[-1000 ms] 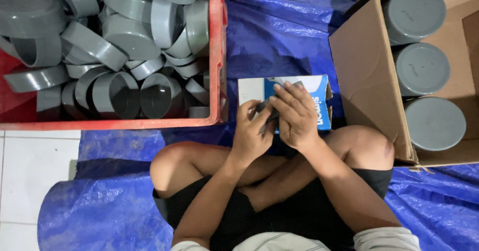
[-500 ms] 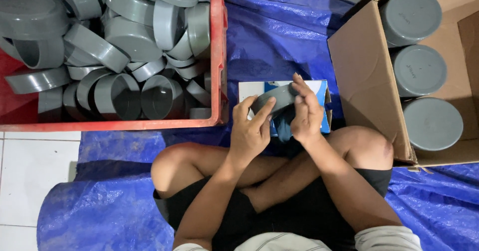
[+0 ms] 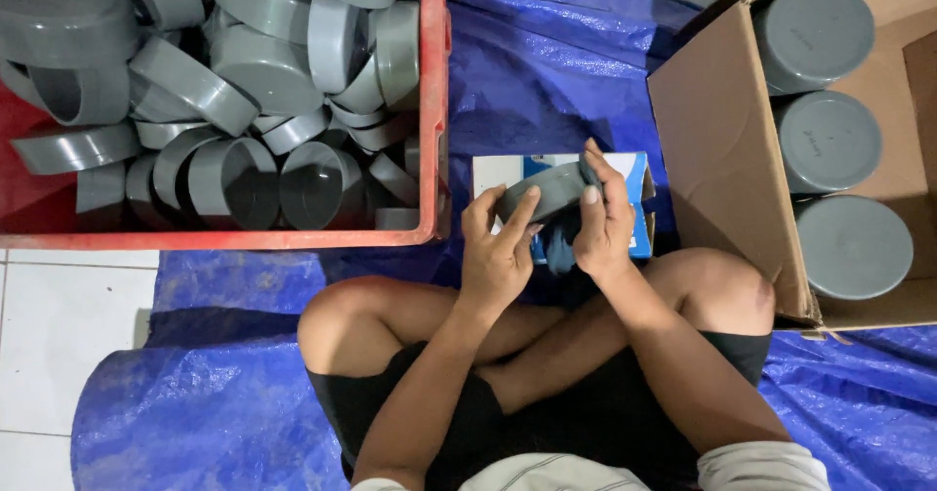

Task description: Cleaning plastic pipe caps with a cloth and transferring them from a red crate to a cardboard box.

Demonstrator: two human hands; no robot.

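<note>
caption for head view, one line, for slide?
Both hands, left and right, hold a grey cap between red crate and cardboard box.

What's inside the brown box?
The cardboard box holds three round grey caps in a row, flat tops showing. Anything under them is covered, and the box's right part runs out of view.

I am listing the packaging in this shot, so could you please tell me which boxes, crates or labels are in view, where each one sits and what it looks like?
Small box: flat, white and blue, printed, on the tarp behind both hands.
Cardboard carton: brown, open, at the right, holding three stacks of grey round caps.
Red crate: plastic, upper left, heaped with grey round caps.
No signs or screens.
</note>
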